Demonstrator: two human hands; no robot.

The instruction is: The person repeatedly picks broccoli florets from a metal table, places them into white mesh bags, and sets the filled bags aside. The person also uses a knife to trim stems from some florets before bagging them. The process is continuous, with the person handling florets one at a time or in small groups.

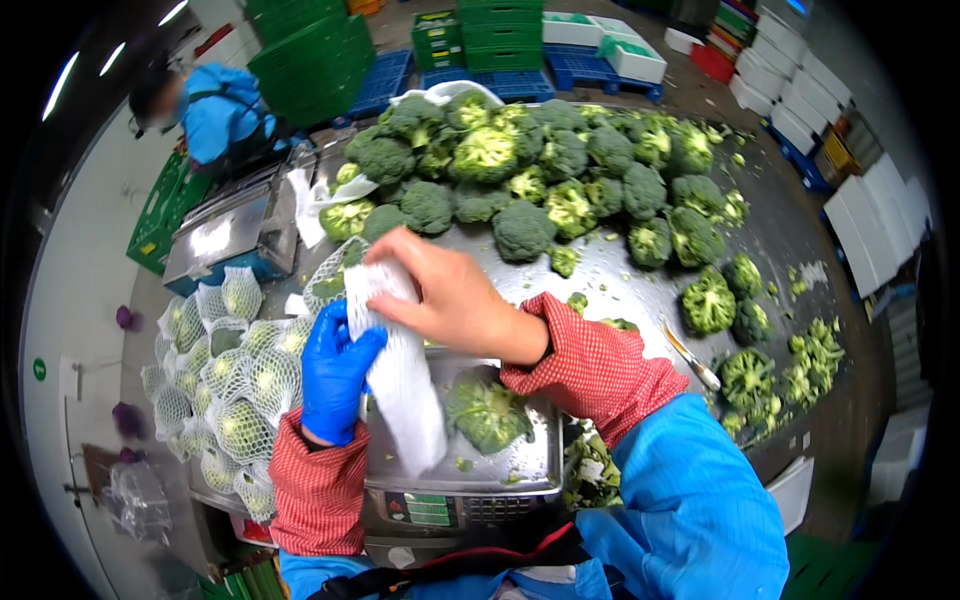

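Observation:
My left hand [336, 371], in a blue glove, grips a white bundle of foam netting [409, 409] that hangs down over the steel scale tray [536, 469]. My bare right hand [442, 296] pinches the same bundle near its upper end, slightly blurred. Just beyond the left hand a broccoli head in white foam net [330, 281] is partly hidden. On the tray, right of the bundle, sits a bare broccoli head [487, 416]. Left of my left hand, many netted broccoli heads [244, 431] are piled together.
A heap of loose broccoli [525, 225] covers the far side of the steel table [784, 225]. A knife [690, 358] lies at right among trimmings. A steel-topped machine [217, 232] stands at left, with a person in blue [225, 112] behind it. Green crates [501, 37] rise beyond.

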